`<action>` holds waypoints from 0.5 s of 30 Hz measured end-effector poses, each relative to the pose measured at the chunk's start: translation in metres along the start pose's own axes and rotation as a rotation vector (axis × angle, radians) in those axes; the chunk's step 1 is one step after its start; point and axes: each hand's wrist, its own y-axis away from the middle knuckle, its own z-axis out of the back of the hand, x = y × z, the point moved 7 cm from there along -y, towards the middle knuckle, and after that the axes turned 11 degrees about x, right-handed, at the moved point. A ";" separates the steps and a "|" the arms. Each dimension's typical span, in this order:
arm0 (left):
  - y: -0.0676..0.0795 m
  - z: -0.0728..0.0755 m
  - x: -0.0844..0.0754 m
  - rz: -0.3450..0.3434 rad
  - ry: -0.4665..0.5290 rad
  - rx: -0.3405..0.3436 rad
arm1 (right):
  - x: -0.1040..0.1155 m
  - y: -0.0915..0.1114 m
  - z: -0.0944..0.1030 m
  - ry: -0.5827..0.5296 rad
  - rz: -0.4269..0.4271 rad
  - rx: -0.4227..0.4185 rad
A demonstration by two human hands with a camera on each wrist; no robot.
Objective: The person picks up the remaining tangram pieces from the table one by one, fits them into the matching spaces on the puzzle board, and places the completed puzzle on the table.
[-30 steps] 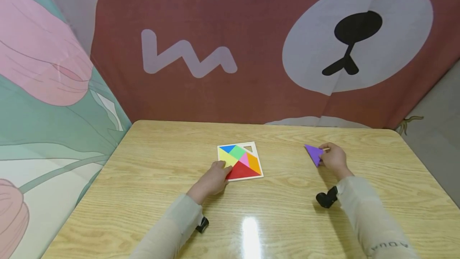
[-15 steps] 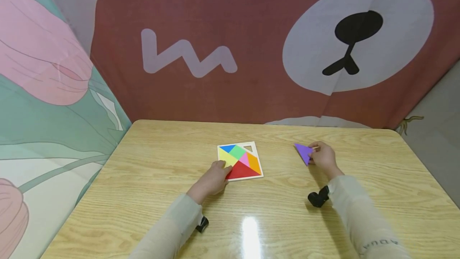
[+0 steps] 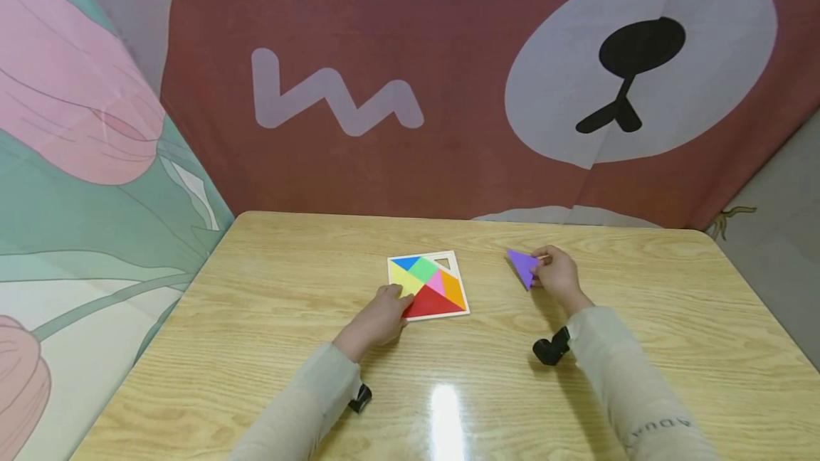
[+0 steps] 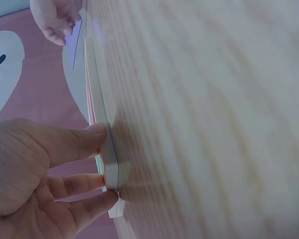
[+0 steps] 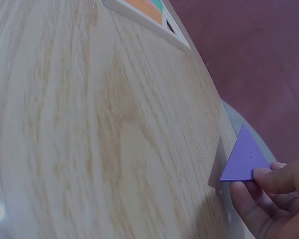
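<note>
My left hand (image 3: 376, 319) holds the near left corner of a square white tangram tray (image 3: 453, 265) lying on the table. Seen from the left wrist, the thumb (image 4: 82, 144) presses one side of that corner and the fingers meet the other. Blue, green, yellow, pink, orange and red pieces fill the tray, while a triangular slot at its far right corner is bare. Right of the tray, my right hand (image 3: 559, 277) pinches a purple triangle piece (image 5: 245, 158) by one edge, between thumb and fingers. The piece is tilted above the wood, its tip pointing away from the hand.
The wood-grain table (image 3: 275, 262) ends at a cloth backdrop (image 3: 320, 176) with a cartoon print. Black wrist devices (image 3: 551, 348) hang under both sleeves. A bright light reflection (image 3: 446, 418) shows on the near tabletop.
My right hand has moved left toward the tray, carrying the purple triangle piece with it. The left hand and tray have stayed in place.
</note>
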 end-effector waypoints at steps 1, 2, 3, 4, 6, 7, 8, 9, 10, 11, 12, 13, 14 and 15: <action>0.000 0.000 0.000 0.001 -0.001 0.000 | 0.001 0.000 -0.002 -0.006 0.001 0.000; 0.000 0.000 0.000 0.001 -0.002 0.001 | 0.001 -0.001 -0.003 -0.010 0.002 -0.002; 0.000 0.000 0.000 0.002 -0.002 0.001 | 0.003 -0.001 -0.005 -0.012 0.008 -0.003; 0.000 0.000 0.000 0.002 -0.002 0.002 | 0.004 -0.001 -0.006 -0.013 0.014 -0.004; 0.000 0.001 0.000 0.003 0.002 0.005 | 0.006 -0.001 -0.010 -0.012 0.024 -0.007; 0.000 0.001 0.000 0.004 0.003 0.007 | 0.008 -0.002 -0.012 -0.009 0.027 -0.009; 0.001 0.001 -0.001 0.004 0.006 0.009 | 0.009 -0.002 -0.014 -0.004 0.030 -0.008; 0.001 0.001 -0.001 0.005 0.009 0.010 | 0.010 -0.002 -0.016 -0.004 0.034 -0.005; 0.001 0.001 -0.001 0.006 0.013 0.011 | 0.011 -0.003 -0.018 -0.006 0.037 -0.003; 0.001 0.001 -0.001 0.006 0.014 0.011 | 0.012 -0.004 -0.020 -0.009 0.038 0.000; 0.001 0.001 -0.001 0.006 0.014 0.011 | 0.013 -0.005 -0.022 -0.015 0.038 0.005; 0.001 0.001 -0.001 0.006 0.014 0.011 | 0.014 -0.005 -0.025 -0.019 0.039 0.009; 0.001 0.002 -0.001 0.005 0.016 0.010 | 0.014 -0.006 -0.027 -0.028 0.040 0.013; 0.001 0.002 -0.001 0.004 0.016 0.007 | 0.015 -0.007 -0.029 -0.034 0.041 0.016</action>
